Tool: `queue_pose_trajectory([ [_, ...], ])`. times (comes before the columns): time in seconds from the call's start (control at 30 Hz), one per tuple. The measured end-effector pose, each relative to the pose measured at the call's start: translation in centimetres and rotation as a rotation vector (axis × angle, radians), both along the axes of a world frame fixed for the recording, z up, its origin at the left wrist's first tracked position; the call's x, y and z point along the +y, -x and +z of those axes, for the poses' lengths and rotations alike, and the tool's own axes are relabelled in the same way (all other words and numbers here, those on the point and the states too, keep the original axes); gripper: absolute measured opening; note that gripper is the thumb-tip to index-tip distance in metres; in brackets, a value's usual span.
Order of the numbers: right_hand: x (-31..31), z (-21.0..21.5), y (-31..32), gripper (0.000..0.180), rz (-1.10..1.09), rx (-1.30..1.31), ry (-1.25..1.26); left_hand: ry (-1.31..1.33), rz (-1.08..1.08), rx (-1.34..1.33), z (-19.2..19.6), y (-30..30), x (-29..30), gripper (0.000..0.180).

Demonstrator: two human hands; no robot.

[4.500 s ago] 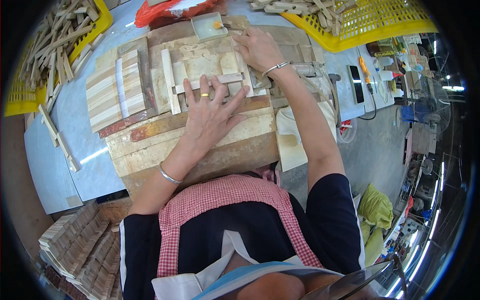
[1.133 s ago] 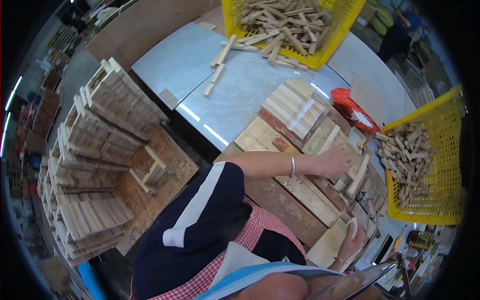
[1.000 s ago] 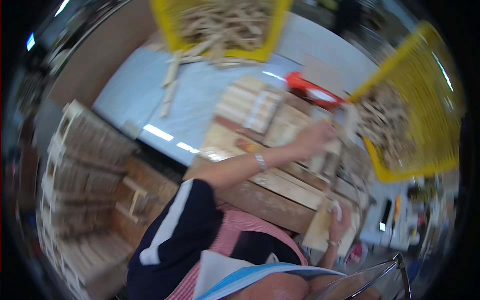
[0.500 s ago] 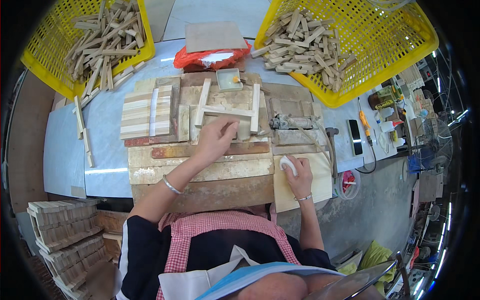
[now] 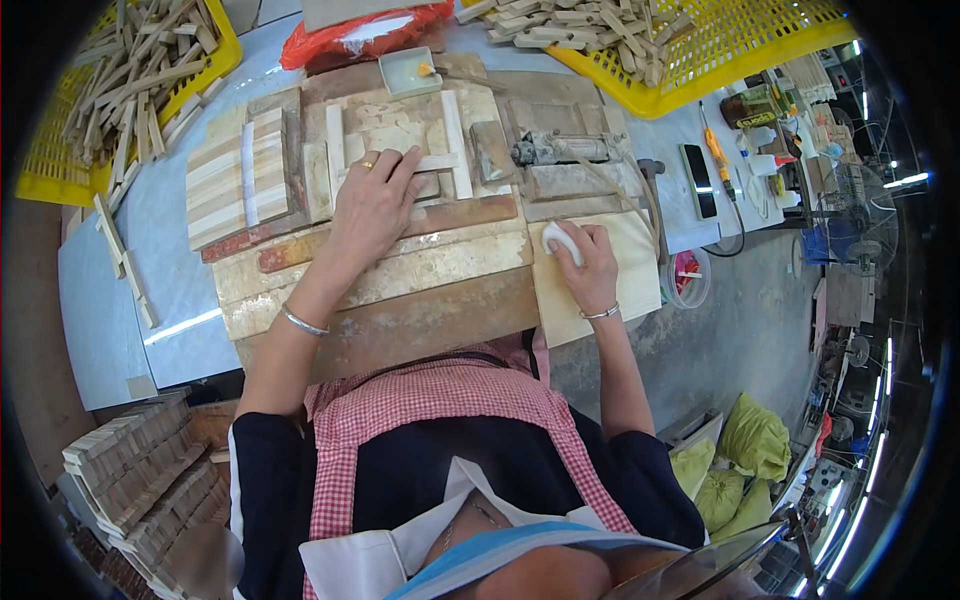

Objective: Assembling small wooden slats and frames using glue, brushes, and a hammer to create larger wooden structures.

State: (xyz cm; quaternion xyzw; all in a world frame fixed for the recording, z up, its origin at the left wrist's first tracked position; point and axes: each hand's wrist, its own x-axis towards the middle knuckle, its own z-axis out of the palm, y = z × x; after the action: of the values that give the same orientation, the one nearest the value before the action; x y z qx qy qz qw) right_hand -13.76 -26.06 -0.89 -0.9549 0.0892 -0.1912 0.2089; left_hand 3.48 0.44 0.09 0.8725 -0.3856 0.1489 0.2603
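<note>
An H-shaped wooden frame (image 5: 437,163) of pale strips lies on the worn wooden work board (image 5: 400,283). My left hand (image 5: 375,205) rests over the left part of its crossbar, fingers bent together on the wood, hiding the joint with the left upright. To the right, my right hand (image 5: 590,268) is closed round a white rounded object (image 5: 562,241), whose kind I cannot make out. It is held above a yellowish sheet (image 5: 600,305). Beyond the frame sits a small square dish (image 5: 410,73) with an orange-tipped item in it.
Banded wooden strips (image 5: 222,182) lie left of the frame. A metal cylinder clamp (image 5: 567,148) and a hammer (image 5: 651,170) are on the right, with a phone (image 5: 698,180) beyond. Yellow baskets (image 5: 690,88) of wooden sticks stand behind. Wooden frames (image 5: 140,455) are stacked lower left.
My left hand has come down onto the left part of the crossbar. The frame now sits squarer on the board. My right hand still holds the white object. The whole view has shifted.
</note>
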Motion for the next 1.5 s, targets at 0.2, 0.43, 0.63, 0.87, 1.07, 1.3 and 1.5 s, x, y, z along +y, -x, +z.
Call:
queue_pose_trajectory([
  [0.2, 0.3, 1.1, -0.6, 0.028, 0.065, -0.017, -0.045, -0.068, -0.004, -0.003, 0.7, 2.4, 0.6, 0.064],
  [0.43, 5.1, 4.4, -9.6, 0.028, 0.245, -0.144, 0.072, -0.187, -0.003, -0.015, 0.6, 3.9, 0.7, 0.084],
  [0.63, 7.1, 3.3, -16.6, 0.024, 0.293, 0.012, 0.365, -0.182, 0.039, 0.003, -0.4, 3.9, 0.5, 0.085],
  [0.87, 15.7, 5.2, -18.2, 0.027, 0.773, -0.035, 0.177, -0.166, 0.008, 0.130, -1.9, 4.6, 1.2, 0.065],
  [1.07, 16.5, 3.6, -19.4, 0.025, 0.604, -0.088, 0.320, -0.156, 0.006, 0.016, -1.2, 4.3, 0.8, 0.066],
  [1.3, 3.6, 6.0, -7.9, 0.029, 0.182, -0.218, 0.123, -0.114, 0.037, -0.046, -0.8, 4.0, 1.0, 0.083],
  [1.5, -0.4, 2.6, 2.4, 0.037, -0.011, 0.170, 0.199, -0.118, 0.011, -0.068, -0.6, 3.5, 0.5, 0.079],
])
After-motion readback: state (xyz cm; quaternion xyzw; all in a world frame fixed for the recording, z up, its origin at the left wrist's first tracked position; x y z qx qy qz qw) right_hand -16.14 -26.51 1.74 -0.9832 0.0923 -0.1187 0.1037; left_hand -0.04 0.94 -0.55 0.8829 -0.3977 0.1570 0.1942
